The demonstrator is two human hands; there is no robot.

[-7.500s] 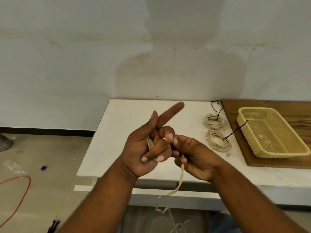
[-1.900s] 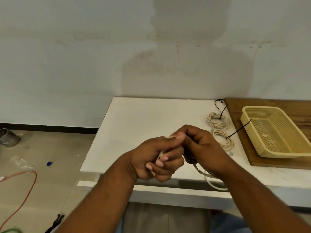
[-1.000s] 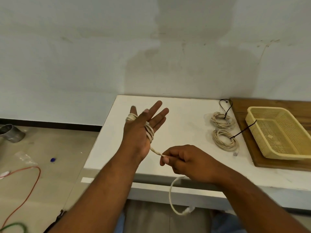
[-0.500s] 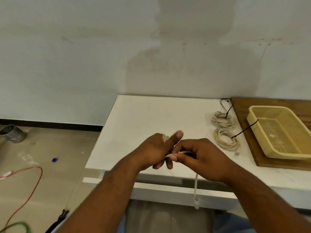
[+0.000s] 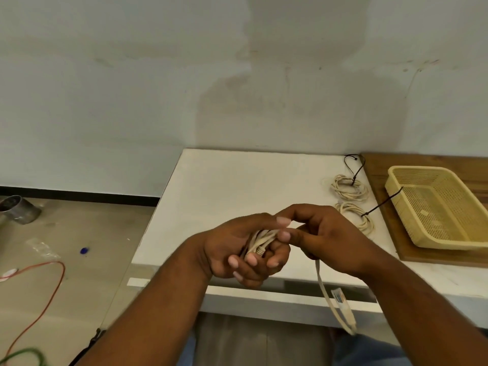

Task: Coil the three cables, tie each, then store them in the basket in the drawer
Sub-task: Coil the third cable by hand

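My left hand (image 5: 237, 249) is closed around several loops of a beige cable (image 5: 260, 240) above the white table's front edge. My right hand (image 5: 324, 239) pinches the same cable just to the right of the loops. The loose tail (image 5: 330, 302) hangs down from it and ends in a clear plug (image 5: 344, 310). Two coiled beige cables lie at the table's right side, the far coil (image 5: 348, 190) and the near coil (image 5: 356, 219), each with a black tie. A yellow mesh basket (image 5: 396, 186) stands on a wooden board further right.
The white table (image 5: 237, 186) stands against a pale wall. The wooden board (image 5: 380, 167) covers its right end. On the floor to the left lie a metal can (image 5: 18, 210), an orange wire (image 5: 50, 289), a green wire (image 5: 23, 356) and a small blue cap (image 5: 84, 250).
A second ago my left hand was spread open with the cable wound around it. It has since closed on the loops, and the hanging tail has grown shorter as my right hand fed it in.
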